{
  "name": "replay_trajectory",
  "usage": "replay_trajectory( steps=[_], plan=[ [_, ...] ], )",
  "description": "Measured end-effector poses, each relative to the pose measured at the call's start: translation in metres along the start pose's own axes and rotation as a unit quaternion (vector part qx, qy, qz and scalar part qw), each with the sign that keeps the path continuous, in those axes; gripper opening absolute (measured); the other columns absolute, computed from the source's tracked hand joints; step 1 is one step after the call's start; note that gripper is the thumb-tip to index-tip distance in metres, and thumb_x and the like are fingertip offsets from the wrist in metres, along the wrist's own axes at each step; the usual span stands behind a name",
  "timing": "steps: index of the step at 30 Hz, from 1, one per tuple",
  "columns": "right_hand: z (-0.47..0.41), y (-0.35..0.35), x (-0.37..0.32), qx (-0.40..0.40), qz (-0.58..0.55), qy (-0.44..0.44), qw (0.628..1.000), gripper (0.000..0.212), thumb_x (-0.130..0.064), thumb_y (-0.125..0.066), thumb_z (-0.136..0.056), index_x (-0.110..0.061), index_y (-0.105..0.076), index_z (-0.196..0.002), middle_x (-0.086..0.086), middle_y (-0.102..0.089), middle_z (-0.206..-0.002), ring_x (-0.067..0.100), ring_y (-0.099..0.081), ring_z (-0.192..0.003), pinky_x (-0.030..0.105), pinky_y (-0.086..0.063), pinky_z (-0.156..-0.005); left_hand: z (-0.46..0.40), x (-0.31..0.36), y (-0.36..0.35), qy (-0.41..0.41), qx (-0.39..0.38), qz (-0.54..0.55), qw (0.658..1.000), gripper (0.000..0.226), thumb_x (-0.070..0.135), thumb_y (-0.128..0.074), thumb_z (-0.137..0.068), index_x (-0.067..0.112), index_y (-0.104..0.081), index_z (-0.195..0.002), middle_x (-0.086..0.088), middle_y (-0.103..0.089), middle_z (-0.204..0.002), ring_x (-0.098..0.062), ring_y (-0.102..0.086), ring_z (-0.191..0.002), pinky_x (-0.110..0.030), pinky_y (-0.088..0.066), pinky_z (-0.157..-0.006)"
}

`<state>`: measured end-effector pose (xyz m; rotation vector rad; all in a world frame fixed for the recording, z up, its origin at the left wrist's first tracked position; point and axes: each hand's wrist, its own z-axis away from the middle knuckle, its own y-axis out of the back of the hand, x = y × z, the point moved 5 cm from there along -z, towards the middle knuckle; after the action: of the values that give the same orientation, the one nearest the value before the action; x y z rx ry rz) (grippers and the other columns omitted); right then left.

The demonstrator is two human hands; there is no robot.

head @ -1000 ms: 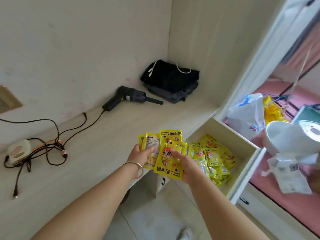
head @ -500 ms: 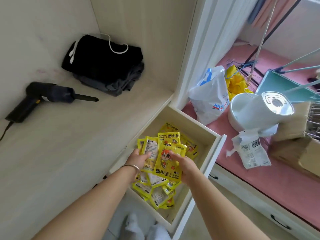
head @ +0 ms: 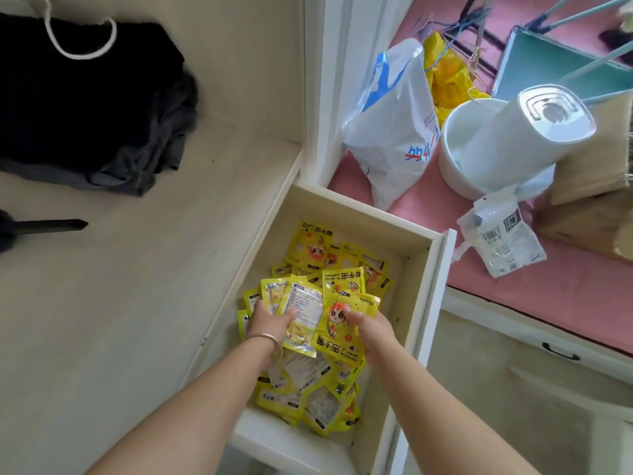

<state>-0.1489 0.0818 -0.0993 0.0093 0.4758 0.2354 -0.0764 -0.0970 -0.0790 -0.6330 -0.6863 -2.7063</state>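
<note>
Now my fan of yellow foil packets (head: 337, 337) sits over the open white drawer (head: 428, 303), off the table (head: 120, 320). Both my left hand (head: 270, 320) and right hand (head: 371, 329) grip it; the drawer lies straight below.

yellow packets (head: 337, 323) shining as glossy, crinkled plastic film, drawer (head: 422, 303) showing matt, pale wood-grain board, bangle (head: 265, 337) glinting as smooth metal, folded clothes (head: 85, 108) lying as soft, matt black cloth, white bag (head: 394, 132) looking like thin, slick plastic

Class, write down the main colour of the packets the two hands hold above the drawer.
Bright yellow packets, with a cartoon figure; the head view shows it best.
</note>
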Motion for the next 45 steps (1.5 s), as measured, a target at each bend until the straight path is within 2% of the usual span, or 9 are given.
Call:
replay_trajectory(
  steps=[7,11,17,22,27,31,37,41,45],
  plan=[
    [-0.014,0.002,0.013,0.082,0.046,0.009,0.996,0.043,-0.026,-0.067,-0.087,-0.011,-0.056,-0.125,0.004,-0.062,-0.12,0.026,-0.057,-0.109,0.036,-0.043,-0.088,-0.019,-0.013,-0.002,0.017,0.028,-0.029,0.999,0.088,0.025,-0.071,-0.081,0.011,-0.016,-0.148,-0.013,-0.032,-0.152,-0.031,-0.037,-0.136,-0.039,-0.034,-0.108],
    [-0.006,-0.002,0.011,0.151,0.139,0.007,0.979,0.077,-0.027,-0.067,-0.085,-0.012,-0.026,-0.148,0.011,-0.047,-0.143,0.031,-0.055,-0.12,0.041,-0.047,-0.1,-0.017,-0.014,0.005,-0.004,0.048,-0.063,0.997,0.078,0.022,-0.076,-0.074,0.017,-0.034,-0.14,-0.009,-0.045,-0.143,-0.03,-0.05,-0.125,-0.038,-0.043,-0.102],
    [0.028,-0.016,-0.011,0.189,0.291,0.087,0.934,0.084,-0.023,-0.067,-0.082,-0.015,-0.017,-0.15,0.01,-0.019,-0.155,0.028,-0.02,-0.142,0.041,-0.027,-0.113,0.007,0.008,0.017,-0.086,0.079,-0.101,0.988,0.055,0.019,-0.069,-0.079,0.02,-0.048,-0.13,-0.007,-0.041,-0.14,-0.026,-0.042,-0.128,-0.032,-0.037,-0.102],
    [0.066,-0.037,-0.041,0.144,0.382,0.2,0.891,0.07,-0.023,-0.06,-0.084,-0.019,-0.029,-0.146,0.007,-0.025,-0.15,0.025,-0.024,-0.139,0.041,-0.03,-0.112,0.036,0.016,0.034,-0.146,0.083,-0.072,0.983,0.037,0.01,-0.063,-0.084,0.022,-0.057,-0.118,-0.001,-0.055,-0.129,-0.019,-0.052,-0.119,-0.026,-0.04,-0.096],
    [0.107,-0.06,-0.061,0.075,0.434,0.3,0.846,0.06,-0.026,-0.059,-0.084,-0.018,-0.038,-0.139,0.004,-0.03,-0.144,0.022,-0.029,-0.133,0.036,-0.038,-0.106,0.082,0.013,0.061,-0.175,0.114,0.05,0.977,0.028,-0.001,-0.058,-0.084,0.026,-0.058,-0.094,0.001,-0.067,-0.098,-0.014,-0.062,-0.087,-0.03,-0.051,-0.091],
    [0.139,-0.083,-0.055,0.012,0.483,0.352,0.802,0.058,-0.032,-0.058,-0.085,-0.017,-0.038,-0.138,0.005,-0.03,-0.144,0.023,-0.029,-0.133,0.035,-0.035,-0.107,0.124,0.003,0.08,-0.217,0.171,0.063,0.959,0.024,0.001,-0.057,-0.084,0.018,-0.065,-0.098,0.005,-0.065,-0.091,-0.012,-0.061,-0.085,-0.019,-0.046,-0.087],
    [0.211,-0.124,-0.02,-0.095,0.548,0.46,0.693,0.058,-0.028,-0.058,-0.084,-0.015,-0.039,-0.138,0.006,-0.033,-0.141,0.024,-0.032,-0.131,0.031,-0.029,-0.108,0.188,-0.059,0.133,-0.186,0.299,0.114,0.929,0.027,0.002,-0.055,-0.085,0.015,-0.062,-0.108,0.0,-0.065,-0.11,-0.011,-0.06,-0.088,-0.02,-0.045,-0.085],
    [0.258,-0.158,0.027,-0.168,0.642,0.512,0.545,0.066,-0.037,-0.053,-0.086,-0.021,-0.028,-0.144,0.002,-0.024,-0.149,0.023,-0.024,-0.138,0.031,-0.027,-0.111,0.232,-0.117,0.17,-0.137,0.357,0.151,0.912,0.031,0.007,-0.057,-0.086,0.018,-0.058,-0.116,0.002,-0.062,-0.117,-0.009,-0.057,-0.097,-0.017,-0.04,-0.086],
    [0.306,-0.19,0.089,-0.237,0.67,0.53,0.463,0.067,-0.038,-0.052,-0.087,-0.022,-0.026,-0.146,0.001,-0.025,-0.15,0.021,-0.023,-0.138,0.031,-0.025,-0.113,0.278,-0.186,0.2,-0.1,0.401,0.207,0.887,0.038,0.015,-0.059,-0.088,0.019,-0.051,-0.125,0.004,-0.062,-0.123,-0.011,-0.057,-0.113,-0.016,-0.037,-0.091]
  ],
)
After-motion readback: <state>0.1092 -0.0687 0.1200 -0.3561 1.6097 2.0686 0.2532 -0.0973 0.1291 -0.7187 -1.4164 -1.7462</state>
